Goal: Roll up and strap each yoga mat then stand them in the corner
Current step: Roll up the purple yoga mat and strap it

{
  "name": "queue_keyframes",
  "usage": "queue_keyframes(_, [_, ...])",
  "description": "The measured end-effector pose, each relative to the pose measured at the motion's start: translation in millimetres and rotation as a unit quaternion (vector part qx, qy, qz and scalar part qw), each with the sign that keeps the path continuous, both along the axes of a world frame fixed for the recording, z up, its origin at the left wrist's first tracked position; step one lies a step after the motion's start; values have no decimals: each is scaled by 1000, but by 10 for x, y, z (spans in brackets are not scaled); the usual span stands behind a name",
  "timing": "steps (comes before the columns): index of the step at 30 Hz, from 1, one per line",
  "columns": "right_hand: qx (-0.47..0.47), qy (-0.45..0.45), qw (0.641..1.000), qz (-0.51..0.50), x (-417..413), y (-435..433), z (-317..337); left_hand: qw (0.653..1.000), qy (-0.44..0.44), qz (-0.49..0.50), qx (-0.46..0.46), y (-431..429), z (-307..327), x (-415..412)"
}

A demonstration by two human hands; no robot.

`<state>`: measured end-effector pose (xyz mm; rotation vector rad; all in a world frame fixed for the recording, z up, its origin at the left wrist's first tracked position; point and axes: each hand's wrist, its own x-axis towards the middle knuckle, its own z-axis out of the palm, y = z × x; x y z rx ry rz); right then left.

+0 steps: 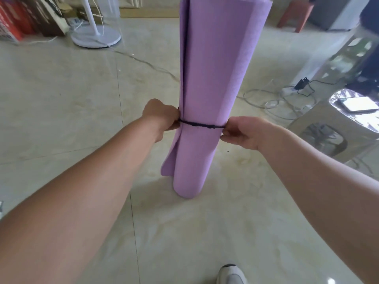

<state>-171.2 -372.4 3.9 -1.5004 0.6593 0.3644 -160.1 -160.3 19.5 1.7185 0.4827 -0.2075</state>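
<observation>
A rolled purple yoga mat (213,78) stands upright on the pale tiled floor, its lower end resting on the tiles and its outer flap loose at the bottom left. A thin dark strap (201,125) circles the roll about a third of the way up. My left hand (162,117) pinches the strap at the mat's left side. On the right side my right hand (240,132) pinches the strap's other end with curled fingers. Both arms reach forward from the bottom of the view.
A white fan base (96,36) and cable lie at the back left beside stacked boxes (26,19). Cables and a power strip (291,91) sprawl at the right, next to plastic stools (336,132). A red stool (295,15) stands at the back. My shoe (231,275) shows below.
</observation>
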Motion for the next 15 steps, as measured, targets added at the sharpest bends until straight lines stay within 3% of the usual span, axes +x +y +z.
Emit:
queue_keyframes(5, [3, 32, 999, -9, -107, 74, -250, 999, 13, 21, 34, -5, -228, 42])
queue_keyframes(12, [-103, 32, 994, 20, -74, 136, -88, 996, 22, 30, 83, -74, -439, 74])
queue_keyframes(15, [-82, 37, 995, 30, -102, 127, 1, 995, 24, 47, 85, -64, -446, 84])
